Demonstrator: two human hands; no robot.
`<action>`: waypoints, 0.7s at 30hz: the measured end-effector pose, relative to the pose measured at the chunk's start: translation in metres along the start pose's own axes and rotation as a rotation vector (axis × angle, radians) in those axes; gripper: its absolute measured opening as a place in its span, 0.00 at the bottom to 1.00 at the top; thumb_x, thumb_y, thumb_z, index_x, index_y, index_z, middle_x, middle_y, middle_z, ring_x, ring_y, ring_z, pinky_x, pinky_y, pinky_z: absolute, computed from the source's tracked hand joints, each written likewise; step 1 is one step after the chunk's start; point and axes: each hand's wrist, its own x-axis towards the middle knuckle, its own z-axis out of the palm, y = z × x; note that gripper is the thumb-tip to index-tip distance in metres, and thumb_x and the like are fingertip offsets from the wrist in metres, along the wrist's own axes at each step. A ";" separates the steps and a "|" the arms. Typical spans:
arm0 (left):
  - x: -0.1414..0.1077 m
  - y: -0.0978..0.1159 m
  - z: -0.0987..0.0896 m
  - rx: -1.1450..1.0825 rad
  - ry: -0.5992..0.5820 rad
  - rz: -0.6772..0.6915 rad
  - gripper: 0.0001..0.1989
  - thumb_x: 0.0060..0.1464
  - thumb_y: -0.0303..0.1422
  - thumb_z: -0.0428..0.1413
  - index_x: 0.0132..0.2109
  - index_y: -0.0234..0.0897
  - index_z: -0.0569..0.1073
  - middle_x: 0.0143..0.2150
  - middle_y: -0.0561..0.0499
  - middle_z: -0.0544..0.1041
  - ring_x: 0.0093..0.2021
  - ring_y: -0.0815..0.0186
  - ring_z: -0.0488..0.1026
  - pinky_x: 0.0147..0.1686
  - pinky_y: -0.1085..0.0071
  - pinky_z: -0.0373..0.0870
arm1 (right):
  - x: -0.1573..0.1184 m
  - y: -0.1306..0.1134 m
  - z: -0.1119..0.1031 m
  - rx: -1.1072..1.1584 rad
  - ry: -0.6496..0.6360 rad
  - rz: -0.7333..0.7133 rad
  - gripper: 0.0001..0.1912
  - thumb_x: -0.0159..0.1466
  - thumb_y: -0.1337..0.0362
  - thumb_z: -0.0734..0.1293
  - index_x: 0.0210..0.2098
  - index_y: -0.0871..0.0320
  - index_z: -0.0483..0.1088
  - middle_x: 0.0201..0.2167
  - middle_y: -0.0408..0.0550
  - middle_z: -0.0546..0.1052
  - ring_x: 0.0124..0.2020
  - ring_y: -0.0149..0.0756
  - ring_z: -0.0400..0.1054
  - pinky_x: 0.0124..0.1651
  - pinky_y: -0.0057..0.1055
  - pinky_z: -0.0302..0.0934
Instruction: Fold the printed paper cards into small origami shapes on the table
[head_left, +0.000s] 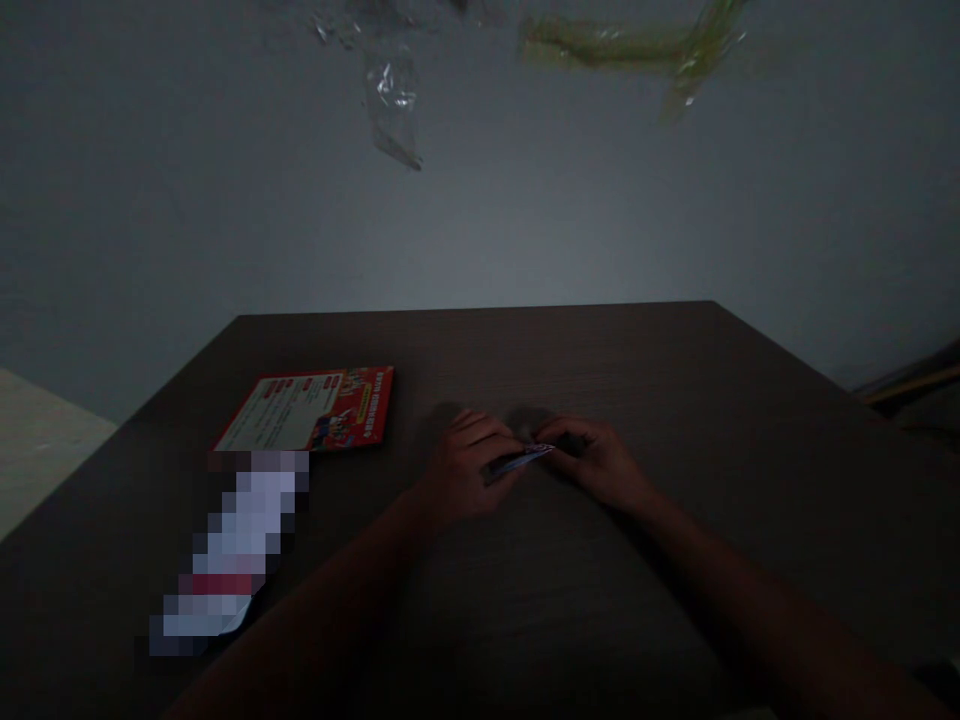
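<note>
Near the middle of the dark wooden table (600, 360), my left hand (480, 465) is closed on a small thin card-like piece (521, 461). The piece is dark with a pale, bluish edge and tilts up toward the right. My right hand (592, 460) has its thumb and fingers pinched at the right end of the same piece. The room is dim, so the print on the piece is too small to read.
A red booklet or flat box (367, 405) with a pale text panel lies at the table's left. Nearer to me is a pixelated whitish item (251, 530), beside my left forearm. Behind the table stands a grey wall (480, 220) with tape stuck on it.
</note>
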 end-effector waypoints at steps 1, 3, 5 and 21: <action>0.000 -0.001 0.000 0.008 0.003 -0.002 0.07 0.52 0.32 0.55 0.40 0.38 0.73 0.35 0.50 0.75 0.36 0.66 0.69 0.40 0.65 0.62 | 0.000 0.000 0.000 -0.005 0.007 0.004 0.04 0.57 0.64 0.67 0.33 0.56 0.72 0.35 0.48 0.76 0.38 0.37 0.70 0.44 0.34 0.62; 0.000 -0.002 0.001 0.027 0.006 -0.005 0.05 0.53 0.31 0.54 0.38 0.37 0.73 0.34 0.50 0.75 0.36 0.66 0.69 0.40 0.65 0.62 | -0.001 0.000 0.000 -0.023 0.025 0.012 0.04 0.57 0.63 0.67 0.32 0.56 0.72 0.34 0.47 0.76 0.37 0.36 0.70 0.43 0.35 0.62; 0.000 -0.003 0.002 0.047 0.005 -0.007 0.04 0.52 0.30 0.54 0.35 0.37 0.73 0.33 0.50 0.75 0.35 0.66 0.69 0.39 0.65 0.62 | -0.001 -0.001 0.000 -0.041 0.046 0.016 0.04 0.57 0.63 0.67 0.32 0.55 0.72 0.32 0.47 0.76 0.36 0.37 0.70 0.42 0.35 0.61; 0.000 -0.002 0.008 -0.038 -0.057 -0.246 0.09 0.53 0.36 0.54 0.30 0.34 0.71 0.28 0.50 0.72 0.31 0.67 0.68 0.33 0.70 0.63 | -0.003 -0.006 0.002 -0.034 0.189 -0.016 0.13 0.55 0.62 0.70 0.40 0.54 0.72 0.33 0.46 0.75 0.36 0.37 0.68 0.41 0.35 0.62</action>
